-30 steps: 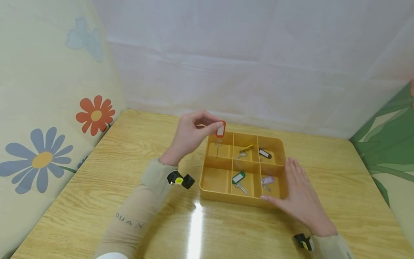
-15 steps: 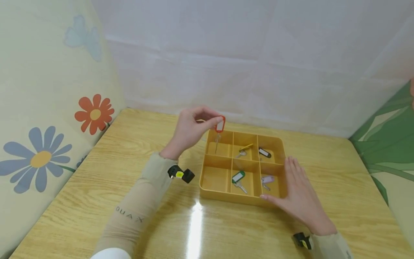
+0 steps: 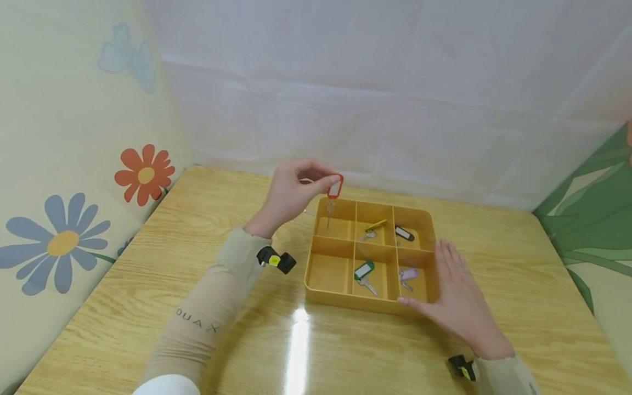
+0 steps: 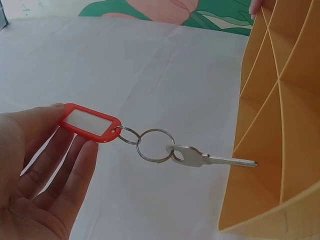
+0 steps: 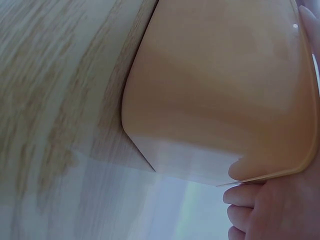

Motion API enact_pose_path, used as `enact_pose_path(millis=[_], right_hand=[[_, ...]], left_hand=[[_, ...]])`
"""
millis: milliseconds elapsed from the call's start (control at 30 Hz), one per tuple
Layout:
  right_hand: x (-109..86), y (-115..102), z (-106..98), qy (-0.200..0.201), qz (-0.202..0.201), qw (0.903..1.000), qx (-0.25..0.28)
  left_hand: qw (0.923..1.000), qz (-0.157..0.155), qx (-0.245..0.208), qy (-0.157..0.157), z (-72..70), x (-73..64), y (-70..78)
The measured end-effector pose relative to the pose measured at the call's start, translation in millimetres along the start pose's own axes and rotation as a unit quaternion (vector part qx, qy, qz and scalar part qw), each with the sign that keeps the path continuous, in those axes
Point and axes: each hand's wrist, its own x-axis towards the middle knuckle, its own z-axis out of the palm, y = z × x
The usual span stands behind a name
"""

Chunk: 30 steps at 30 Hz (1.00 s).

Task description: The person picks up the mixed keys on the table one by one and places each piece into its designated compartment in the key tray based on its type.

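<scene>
My left hand (image 3: 293, 192) pinches a red key tag (image 3: 335, 187) between thumb and fingers, above the back-left compartment of a yellow divided organizer (image 3: 345, 300). In the left wrist view, two linked rings join the tag to a silver key (image 4: 192, 156). My right hand (image 3: 461, 302) rests at the organizer's front-right corner, fingers extended along the right side and thumb at the front edge. Inside lie a yellow-tagged key (image 3: 369, 234) at back middle, a black key tag (image 3: 404, 233) at back right, a green-tagged key (image 3: 365, 271) at front middle and a lilac-tagged key (image 3: 408, 274) at front right.
The organizer stands on a wood-grain table (image 3: 227, 197). A white cloth backdrop (image 3: 345, 99) hangs behind, and a flower-patterned panel (image 3: 64, 137) is at left. A small pale object (image 3: 309, 212) shows beside the organizer's left wall, partly covered by my left hand.
My left hand has lifted the red tag and its key slightly, and the key hangs a little higher over the back-left compartment. The right hand and organizer have stayed in place.
</scene>
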Motion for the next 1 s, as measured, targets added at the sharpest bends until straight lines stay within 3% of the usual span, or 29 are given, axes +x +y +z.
enact_pose_path(millis=[467,1000], right_hand=[[0.4,0,-1,0.000,0.001,1.0000,-0.001],[-0.2,1,2,0.006,-0.001,1.0000,0.000]], left_hand=[[0.9990,0.009,0.039,-0.018,-0.3,10.7,-13.0],[0.9978,0.000,0.046,-0.048,1.9,13.2,-36.4]])
